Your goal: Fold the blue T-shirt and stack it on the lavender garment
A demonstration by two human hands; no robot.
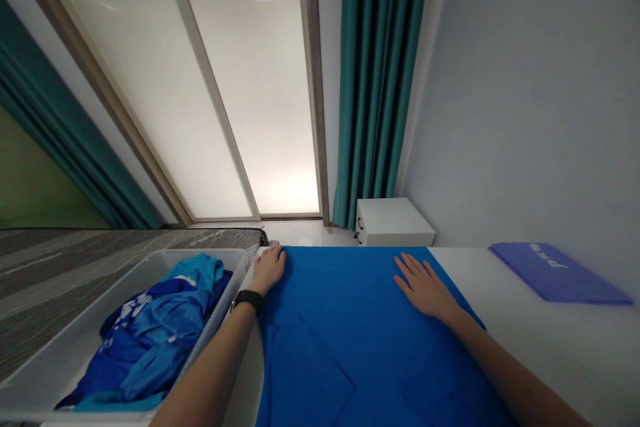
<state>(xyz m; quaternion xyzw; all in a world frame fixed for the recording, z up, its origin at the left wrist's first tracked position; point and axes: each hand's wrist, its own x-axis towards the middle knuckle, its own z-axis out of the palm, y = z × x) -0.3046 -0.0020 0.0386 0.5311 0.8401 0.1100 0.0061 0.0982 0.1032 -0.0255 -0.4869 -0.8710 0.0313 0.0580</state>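
Blue cloth flat beneath right fingers

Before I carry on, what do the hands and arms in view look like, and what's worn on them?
The left hand and right hand are ungloved, with no sleeve showing on either arm. A black band circles the left wrist; whether it is a watch can't be told. The right wrist has nothing on it.

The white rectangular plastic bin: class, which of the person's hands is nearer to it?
Left. The left hand is at the far left corner of the flat blue fabric, just right of the bin; the right hand lies near the fabric's right edge, farther away.
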